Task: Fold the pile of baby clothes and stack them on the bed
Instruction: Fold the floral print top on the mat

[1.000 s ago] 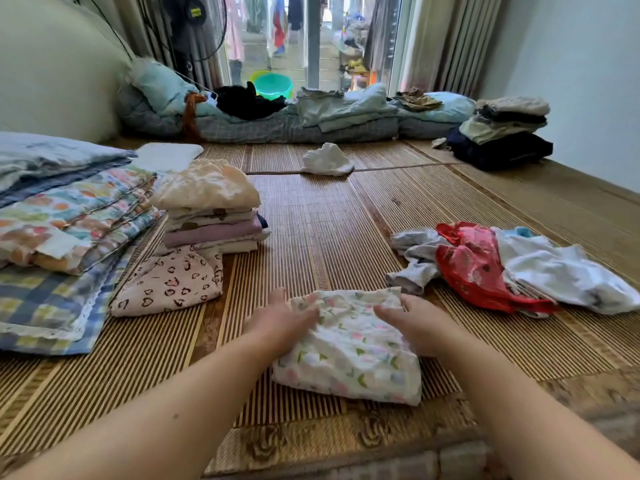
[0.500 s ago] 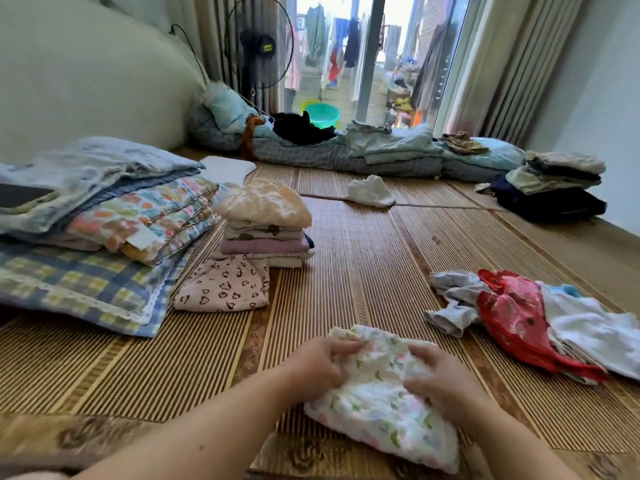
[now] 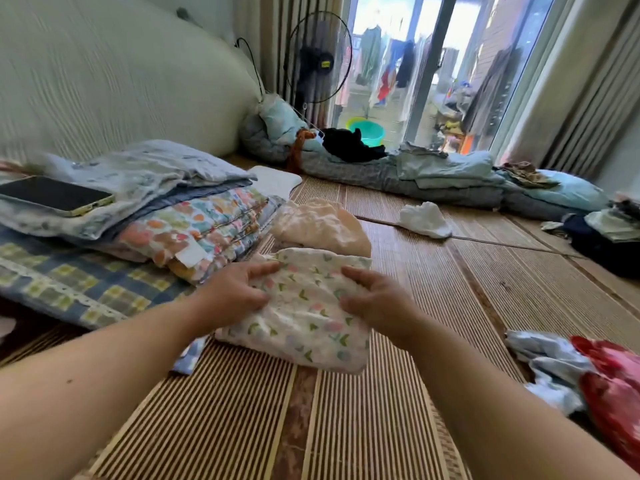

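While both hands grip it, the folded floral baby garment (image 3: 304, 317) is held low over the bamboo mat (image 3: 398, 417), near its left edge and just before the peach-topped folded stack (image 3: 322, 230). The left hand (image 3: 235, 292) curls its fingers over the garment's left edge, and the right hand (image 3: 375, 297) curls over its right edge. The unfolded clothes (image 3: 588, 379) lie at the mat's right edge.

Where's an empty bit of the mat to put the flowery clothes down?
Bare mat lies between the peach-topped stack and the red pile, up to the white cloth; also just this side of the flowery clothes. The left, by the quilts, is crowded.
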`<action>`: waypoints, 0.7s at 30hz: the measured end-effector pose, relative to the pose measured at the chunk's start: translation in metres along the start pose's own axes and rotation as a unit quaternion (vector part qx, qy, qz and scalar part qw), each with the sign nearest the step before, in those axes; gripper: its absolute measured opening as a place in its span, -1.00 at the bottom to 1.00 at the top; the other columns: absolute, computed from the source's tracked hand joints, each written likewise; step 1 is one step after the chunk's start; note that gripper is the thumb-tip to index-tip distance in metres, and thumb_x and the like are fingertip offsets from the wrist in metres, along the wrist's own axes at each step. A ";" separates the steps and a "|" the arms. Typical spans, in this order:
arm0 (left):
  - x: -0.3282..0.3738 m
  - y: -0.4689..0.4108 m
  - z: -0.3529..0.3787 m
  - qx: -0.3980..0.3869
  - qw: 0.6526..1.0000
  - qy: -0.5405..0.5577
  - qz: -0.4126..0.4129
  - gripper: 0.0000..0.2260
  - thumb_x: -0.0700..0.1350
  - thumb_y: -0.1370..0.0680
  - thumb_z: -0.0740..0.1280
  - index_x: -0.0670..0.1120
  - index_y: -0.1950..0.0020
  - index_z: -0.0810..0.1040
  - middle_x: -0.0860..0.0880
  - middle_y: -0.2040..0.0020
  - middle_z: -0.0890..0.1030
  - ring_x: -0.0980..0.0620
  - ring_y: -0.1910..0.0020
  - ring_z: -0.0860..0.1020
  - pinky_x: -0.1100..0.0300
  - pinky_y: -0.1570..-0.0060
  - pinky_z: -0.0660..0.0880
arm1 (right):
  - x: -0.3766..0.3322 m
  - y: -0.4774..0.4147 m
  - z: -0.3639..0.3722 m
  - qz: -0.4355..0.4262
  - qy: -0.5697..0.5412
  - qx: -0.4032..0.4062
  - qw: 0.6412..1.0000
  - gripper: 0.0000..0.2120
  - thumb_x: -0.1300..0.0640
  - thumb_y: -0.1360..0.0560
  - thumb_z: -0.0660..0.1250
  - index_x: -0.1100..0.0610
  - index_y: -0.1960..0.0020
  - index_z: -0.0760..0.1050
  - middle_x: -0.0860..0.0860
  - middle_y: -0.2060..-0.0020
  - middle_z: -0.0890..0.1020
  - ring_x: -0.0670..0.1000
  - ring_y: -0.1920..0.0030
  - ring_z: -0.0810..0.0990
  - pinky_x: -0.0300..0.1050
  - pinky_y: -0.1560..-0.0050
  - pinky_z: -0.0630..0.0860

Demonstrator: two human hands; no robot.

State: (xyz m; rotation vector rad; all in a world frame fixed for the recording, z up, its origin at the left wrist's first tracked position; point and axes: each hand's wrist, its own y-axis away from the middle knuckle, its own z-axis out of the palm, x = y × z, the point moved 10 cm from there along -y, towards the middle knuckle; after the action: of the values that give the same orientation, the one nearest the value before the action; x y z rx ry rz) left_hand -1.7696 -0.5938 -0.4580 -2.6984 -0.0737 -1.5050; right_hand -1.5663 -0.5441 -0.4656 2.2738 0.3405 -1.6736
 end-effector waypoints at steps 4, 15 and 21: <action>-0.039 -0.041 -0.022 0.030 0.982 -0.180 -0.044 -0.51 -0.12 -0.51 0.31 0.16 -0.42 0.37 0.00 -0.33 0.42 -0.05 -0.08 0.50 0.15 -0.04 0.44 | 0.018 -0.073 0.043 -0.005 0.113 -0.016 0.993 -0.43 0.21 -0.47 0.39 0.04 -0.45 0.34 0.06 -0.33 0.41 0.11 -0.27 0.46 0.08 -0.32 0.45; -0.109 -0.053 0.044 -0.104 0.924 -0.340 -0.140 -0.25 0.27 -0.40 0.25 0.10 -0.53 0.12 -0.14 -0.49 0.18 -0.19 -0.47 0.15 -0.02 -0.40 0.23 | 0.083 -0.082 0.071 0.082 0.488 -0.137 0.858 0.08 -0.51 -0.16 0.34 -0.22 -0.53 -0.04 0.01 -0.56 -0.09 0.19 -0.52 -0.02 0.09 -0.51 0.04; -0.093 -0.015 0.060 -0.162 0.933 -0.309 -0.092 -0.28 0.24 -0.39 0.35 0.22 -0.50 0.18 -0.05 -0.44 0.31 -0.05 -0.37 0.33 0.13 -0.34 0.31 | 0.086 -0.041 0.043 0.115 0.374 -0.109 0.914 -0.29 -0.48 -0.14 0.38 -0.06 -0.13 0.59 -0.07 -0.04 0.60 -0.02 -0.07 0.58 -0.03 -0.11 0.57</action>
State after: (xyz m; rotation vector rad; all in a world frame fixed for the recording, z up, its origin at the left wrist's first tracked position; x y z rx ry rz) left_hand -1.7680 -0.5767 -0.5686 -3.4150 -0.1112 -0.6718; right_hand -1.5941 -0.5210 -0.5637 2.5598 0.3724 -0.5640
